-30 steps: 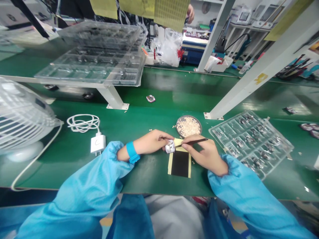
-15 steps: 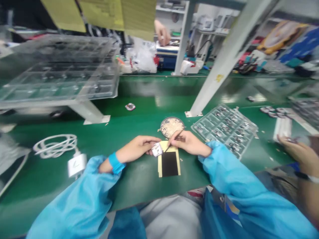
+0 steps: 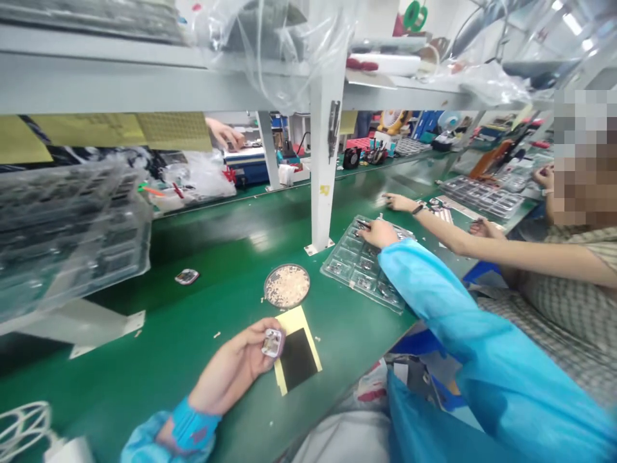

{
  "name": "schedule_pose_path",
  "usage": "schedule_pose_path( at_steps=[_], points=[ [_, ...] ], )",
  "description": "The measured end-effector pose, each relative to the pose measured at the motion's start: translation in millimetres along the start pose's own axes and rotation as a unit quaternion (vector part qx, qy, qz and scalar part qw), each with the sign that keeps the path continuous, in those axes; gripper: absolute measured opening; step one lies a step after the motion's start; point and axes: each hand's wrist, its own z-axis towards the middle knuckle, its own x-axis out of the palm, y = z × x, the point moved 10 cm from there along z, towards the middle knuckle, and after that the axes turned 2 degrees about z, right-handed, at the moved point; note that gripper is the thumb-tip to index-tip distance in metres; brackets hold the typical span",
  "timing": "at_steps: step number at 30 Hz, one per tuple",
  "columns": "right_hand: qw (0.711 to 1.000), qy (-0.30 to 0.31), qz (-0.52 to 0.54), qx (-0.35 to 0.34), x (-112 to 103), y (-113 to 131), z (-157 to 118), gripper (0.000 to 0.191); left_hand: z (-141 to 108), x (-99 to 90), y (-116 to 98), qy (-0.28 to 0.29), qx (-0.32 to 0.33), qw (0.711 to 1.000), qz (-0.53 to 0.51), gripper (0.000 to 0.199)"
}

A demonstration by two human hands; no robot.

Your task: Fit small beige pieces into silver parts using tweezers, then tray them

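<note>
My left hand [image 3: 241, 366] grips a small square device part [image 3: 273, 343] with rounded corners, a purple-grey edge and its inner side showing, just left of a yellow sheet [image 3: 291, 317] with a black pad [image 3: 299, 360] on it. Over at the clear compartment tray [image 3: 354, 284], my right hand [image 3: 380, 233] is closed around a slim dark tool [image 3: 363, 225], perhaps tweezers. Its tip is over the tray's upper left compartments, where small parts lie; whether it touches one I cannot tell. A round dish [image 3: 288, 286] of small pale pieces sits behind the yellow sheet.
A white post [image 3: 322, 186] stands behind the tray. Another part [image 3: 186, 276] lies on the green bench at left, near stacked clear trays [image 3: 96, 238]. A white cable [image 3: 24, 424] and charger are front left. On the right, a co-worker's arm [image 3: 448, 235] reaches across the bench.
My right hand has moved from the part beside the yellow sheet over to the clear tray, still with the dark tool. My left hand keeps the part, now turned. The view has swung right.
</note>
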Motion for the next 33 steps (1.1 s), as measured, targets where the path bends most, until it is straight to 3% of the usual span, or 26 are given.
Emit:
schedule_pose_path(
  at_steps=[5, 11, 15, 18, 20, 23, 26, 29, 33],
  points=[
    [0.998, -0.006, -0.050, 0.024, 11, -18, 20, 0.034, -1, 8.3, 5, 0.005, 0.012, 0.995, 0.094, 0.018],
    [0.999, -0.026, -0.017, -0.025, -4, -12, 14, 0.026, 1, -13.1, -5, -0.111, 0.075, 0.952, 0.275, 0.043],
    [0.995, -0.012, 0.059, -0.084, -13, 9, -2, 0.021, -2, -16.4, -15, -0.150, 0.105, 0.930, 0.319, 0.039],
    [0.980, 0.041, 0.133, -0.144, -5, 50, -31, 0.021, -4, -14.6, -22, -0.157, 0.121, 0.933, 0.300, 0.038],
    [0.957, 0.085, 0.199, -0.196, 4, 89, -62, 0.023, -4, -17.0, -25, -0.164, 0.117, 0.937, 0.286, 0.038],
    [0.873, 0.173, 0.365, -0.274, 17, 153, -117, 0.022, -4, -28.1, -25, -0.190, 0.107, 0.939, 0.265, 0.039],
    [0.827, 0.245, 0.417, -0.286, 42, 189, -159, 0.023, -6, -39.8, -28, -0.211, 0.134, 0.944, 0.215, 0.044],
    [0.803, 0.312, 0.438, -0.256, 81, 196, -183, 0.025, -8, -45.6, -36, -0.204, 0.188, 0.950, 0.145, 0.043],
    [0.792, 0.377, 0.445, -0.181, 132, 181, -203, 0.025, -13, -48.1, -44, -0.201, 0.234, 0.942, 0.130, 0.036]
  ],
)
